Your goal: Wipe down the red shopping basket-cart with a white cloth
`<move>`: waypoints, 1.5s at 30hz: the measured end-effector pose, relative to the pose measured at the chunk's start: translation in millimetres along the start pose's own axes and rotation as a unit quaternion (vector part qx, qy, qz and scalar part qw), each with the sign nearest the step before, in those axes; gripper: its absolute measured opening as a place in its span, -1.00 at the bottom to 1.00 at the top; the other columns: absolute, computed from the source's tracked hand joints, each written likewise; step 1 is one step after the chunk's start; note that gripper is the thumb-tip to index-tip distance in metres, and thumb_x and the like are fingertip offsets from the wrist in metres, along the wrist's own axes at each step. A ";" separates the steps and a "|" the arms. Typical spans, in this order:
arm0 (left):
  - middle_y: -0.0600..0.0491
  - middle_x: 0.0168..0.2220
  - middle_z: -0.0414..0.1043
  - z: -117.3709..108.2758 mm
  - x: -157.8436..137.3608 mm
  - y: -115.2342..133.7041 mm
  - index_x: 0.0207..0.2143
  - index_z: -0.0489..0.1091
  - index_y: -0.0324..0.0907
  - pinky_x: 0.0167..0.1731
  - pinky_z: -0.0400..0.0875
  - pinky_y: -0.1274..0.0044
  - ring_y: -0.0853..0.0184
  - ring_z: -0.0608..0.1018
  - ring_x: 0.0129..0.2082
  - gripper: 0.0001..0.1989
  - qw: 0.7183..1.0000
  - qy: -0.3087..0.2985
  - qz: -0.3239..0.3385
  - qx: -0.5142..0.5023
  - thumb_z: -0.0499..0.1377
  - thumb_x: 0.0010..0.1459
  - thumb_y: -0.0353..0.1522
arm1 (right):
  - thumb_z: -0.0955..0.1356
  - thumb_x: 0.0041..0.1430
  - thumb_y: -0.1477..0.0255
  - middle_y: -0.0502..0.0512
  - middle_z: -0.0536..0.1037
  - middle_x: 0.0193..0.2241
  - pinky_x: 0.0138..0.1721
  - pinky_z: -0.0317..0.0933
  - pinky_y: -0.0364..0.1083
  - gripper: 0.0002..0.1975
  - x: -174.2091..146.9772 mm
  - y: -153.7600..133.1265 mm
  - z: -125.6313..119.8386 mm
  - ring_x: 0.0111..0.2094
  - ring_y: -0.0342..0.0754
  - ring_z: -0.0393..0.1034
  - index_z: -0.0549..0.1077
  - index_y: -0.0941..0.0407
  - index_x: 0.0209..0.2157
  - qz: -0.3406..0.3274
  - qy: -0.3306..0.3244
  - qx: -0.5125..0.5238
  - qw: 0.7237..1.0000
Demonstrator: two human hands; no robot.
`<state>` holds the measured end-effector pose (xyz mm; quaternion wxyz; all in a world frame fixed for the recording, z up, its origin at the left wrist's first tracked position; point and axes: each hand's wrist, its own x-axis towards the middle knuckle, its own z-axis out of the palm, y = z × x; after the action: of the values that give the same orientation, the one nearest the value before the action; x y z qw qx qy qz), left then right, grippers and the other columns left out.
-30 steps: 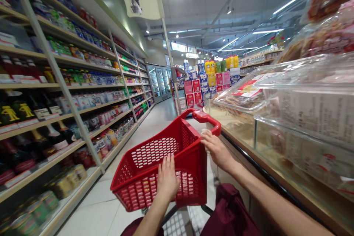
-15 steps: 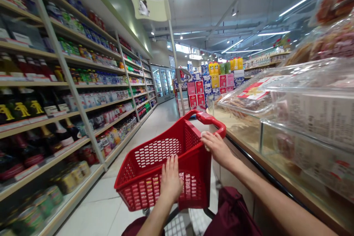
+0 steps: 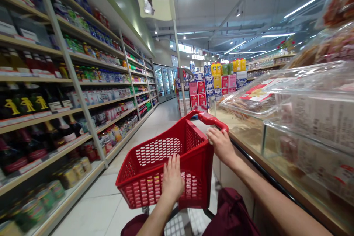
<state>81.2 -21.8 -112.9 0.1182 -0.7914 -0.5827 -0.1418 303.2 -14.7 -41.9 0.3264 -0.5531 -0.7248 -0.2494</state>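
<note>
A red plastic shopping cart (image 3: 155,184) with a perforated basket stands before me, its handle at the far right end. My left hand (image 3: 173,182) lies flat against the near side of the basket, fingers straight and pointing up to the rim. My right hand (image 3: 222,147) is closed with curled fingers beside the cart's red handle (image 3: 212,120). Something small, white and crumpled (image 3: 210,140), like a tissue or cloth, shows under its fingertips; most of it is hidden. Whether this hand touches the handle is unclear.
Shelves of bottles and cans (image 3: 102,92) line the left. A counter (image 3: 249,136) with clear plastic food packs (image 3: 254,92) runs close along the right. Ahead are a pole with a cream flag-shaped sign (image 3: 156,7), stacked boxes (image 3: 199,94) and glass-door fridges (image 3: 164,81).
My right hand has slid right, off the basket's corner and closer to the handle, still with the white thing. My left hand keeps its place on the basket side. The view has shifted slightly left.
</note>
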 end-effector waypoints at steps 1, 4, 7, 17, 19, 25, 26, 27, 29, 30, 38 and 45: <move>-0.02 0.24 -0.23 -0.2 0.3 1.3 0.19 -0.22 -0.29 0.14 -0.13 0.31 0.19 -0.11 0.21 -0.23 1.000 -0.003 -0.002 0.000 -0.02 -0.11 -0.37 | 0.15 0.06 0.65 0.20 0.36 -0.02 0.01 -0.09 0.10 -0.61 2.3 0.9 0.6 0.03 0.05 0.17 0.37 0.16 -0.09 0.028 0.017 -0.010 0.999; -0.04 0.24 -0.23 -1.3 1.5 4.5 0.18 -0.21 -0.31 0.14 -0.14 0.28 0.17 -0.11 0.21 -0.23 1.000 -0.014 -0.006 0.001 -0.02 -0.10 -0.36 | 0.16 0.07 0.63 0.14 0.39 -0.04 0.02 -0.09 0.06 -0.65 -3.1 -19.7 12.6 0.02 0.02 0.18 0.39 0.12 -0.13 -0.005 0.025 0.008 1.000; -0.05 0.23 -0.23 -1.4 1.6 3.0 0.18 -0.19 -0.32 0.14 -0.13 0.28 0.17 -0.12 0.21 -0.25 1.000 -0.027 -0.003 -0.002 -0.03 -0.09 -0.36 | 0.18 0.11 0.59 0.03 0.40 -0.04 0.04 -0.11 0.02 -0.69 -14.1 -48.2 26.0 0.04 -0.04 0.16 0.40 0.03 -0.17 -0.116 -0.004 0.047 0.992; -0.02 0.24 -0.23 -7.8 -0.7 0.7 0.17 -0.16 -0.34 0.16 -0.20 0.34 0.26 -0.16 0.22 -0.26 0.998 -0.031 -0.001 -0.047 -0.06 -0.13 -0.42 | 0.15 0.12 0.61 0.08 0.37 -0.01 0.05 -0.12 0.07 -0.64 -16.1 -53.9 37.4 0.03 0.01 0.18 0.36 0.09 -0.09 -0.044 0.039 0.029 0.998; -0.02 0.24 -0.23 -11.1 -2.3 -3.5 0.17 -0.15 -0.35 0.16 -0.18 0.36 0.28 -0.15 0.22 -0.26 0.998 -0.051 0.005 -0.048 -0.06 -0.13 -0.44 | 0.16 0.13 0.60 0.03 0.38 -0.02 0.06 -0.13 0.04 -0.66 -19.5 -64.2 43.7 0.03 -0.02 0.18 0.37 0.06 -0.10 -0.093 0.033 0.052 0.994; -0.06 0.23 -0.20 -8.3 -8.8 -18.7 0.17 -0.15 -0.39 0.16 -0.18 0.36 0.25 -0.14 0.22 -0.26 0.998 -0.047 -0.034 -0.038 -0.05 -0.13 -0.45 | 0.13 0.12 0.63 0.13 0.37 -0.02 0.05 -0.15 0.12 -0.62 -4.9 -35.7 29.7 0.04 0.04 0.16 0.34 0.12 -0.07 0.016 0.068 0.025 0.997; -0.07 0.23 -0.19 -7.4 -8.8 -18.2 0.16 -0.14 -0.39 0.16 -0.18 0.36 0.24 -0.15 0.22 -0.26 0.997 -0.046 -0.038 -0.041 -0.05 -0.14 -0.44 | 0.13 0.11 0.64 0.15 0.37 -0.02 0.05 -0.15 0.13 -0.63 -3.7 -35.3 29.3 0.04 0.05 0.16 0.34 0.13 -0.08 0.030 0.074 0.018 0.997; -0.08 0.23 -0.19 -7.0 -8.5 -17.2 0.16 -0.14 -0.40 0.16 -0.18 0.35 0.24 -0.15 0.22 -0.26 0.997 -0.047 -0.042 -0.045 -0.05 -0.14 -0.42 | 0.14 0.11 0.64 0.16 0.37 -0.03 0.05 -0.15 0.12 -0.63 -4.1 -39.1 30.9 0.03 0.04 0.17 0.35 0.13 -0.08 0.031 0.074 0.015 0.997; -0.07 0.23 -0.21 -8.8 -7.3 -15.9 0.16 -0.14 -0.40 0.16 -0.18 0.35 0.24 -0.15 0.22 -0.25 0.996 -0.053 -0.039 -0.052 -0.05 -0.14 -0.41 | 0.16 0.11 0.62 0.14 0.39 -0.04 0.06 -0.16 0.09 -0.65 -8.6 -56.6 38.6 0.02 0.00 0.18 0.36 0.10 -0.10 -0.012 0.050 0.025 0.998; -0.05 0.23 -0.22 -10.9 -6.9 -16.7 0.16 -0.14 -0.38 0.16 -0.19 0.35 0.25 -0.15 0.22 -0.25 0.996 -0.060 -0.031 -0.056 -0.05 -0.14 -0.40 | 0.17 0.11 0.61 0.12 0.39 -0.04 0.07 -0.16 0.07 -0.66 -11.3 -66.7 43.0 0.02 -0.02 0.19 0.37 0.08 -0.12 -0.043 0.033 0.034 0.998; -0.07 0.22 -0.17 -23.6 -14.6 -48.5 0.16 -0.13 -0.39 0.15 -0.20 0.35 0.24 -0.12 0.21 -0.27 0.990 -0.094 -0.095 -0.036 -0.06 -0.12 -0.39 | 0.14 0.13 0.61 0.12 0.38 -0.03 0.07 -0.21 0.15 -0.64 -5.8 -46.9 30.8 0.03 0.02 0.18 0.36 0.07 -0.10 0.015 0.036 0.030 0.999; -0.06 0.23 -0.22 -18.2 -17.8 -46.5 0.17 -0.17 -0.39 0.16 -0.22 0.35 0.23 -0.17 0.22 -0.22 0.992 -0.100 -0.070 -0.034 -0.03 -0.15 -0.35 | 0.19 0.13 0.57 0.10 0.38 -0.03 0.09 -0.19 0.08 -0.70 -18.0 -100.2 69.5 0.03 -0.01 0.17 0.38 0.08 -0.13 -0.086 0.006 0.056 0.995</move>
<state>30.1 -30.4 -101.4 0.0215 -0.7622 -0.6407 -0.0896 196.0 -2.4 -101.5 0.3385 -0.4680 -0.7805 -0.2389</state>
